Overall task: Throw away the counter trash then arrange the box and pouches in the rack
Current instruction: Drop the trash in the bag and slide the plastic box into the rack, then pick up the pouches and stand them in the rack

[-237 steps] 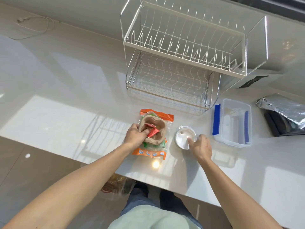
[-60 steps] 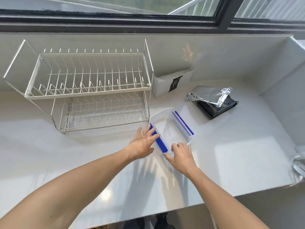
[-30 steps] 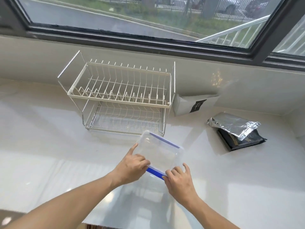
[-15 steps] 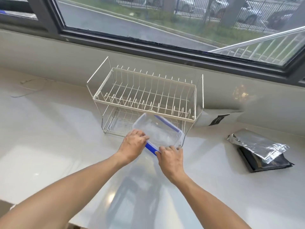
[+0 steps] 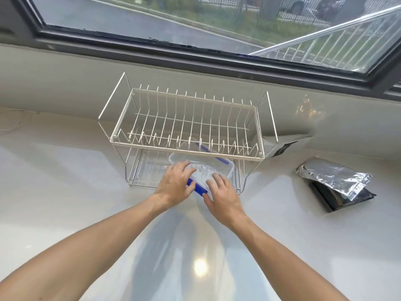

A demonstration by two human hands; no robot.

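A clear plastic box with blue clips lies partly inside the lower tier of the white two-tier wire rack. My left hand and my right hand both rest on its near end, by the blue clip, fingers spread on the lid. Right of the rack, a white pouch leans against the wall. On the counter further right lies a silver foil pouch on top of a black pouch. The rack's upper tier is empty.
The white counter runs under a wide window. A thin white cable lies at the far left by the wall.
Both hands lifted the box from the counter and pushed it forward; its far end now sits deeper under the rack's upper tier. The counter trash seen earliest is gone.
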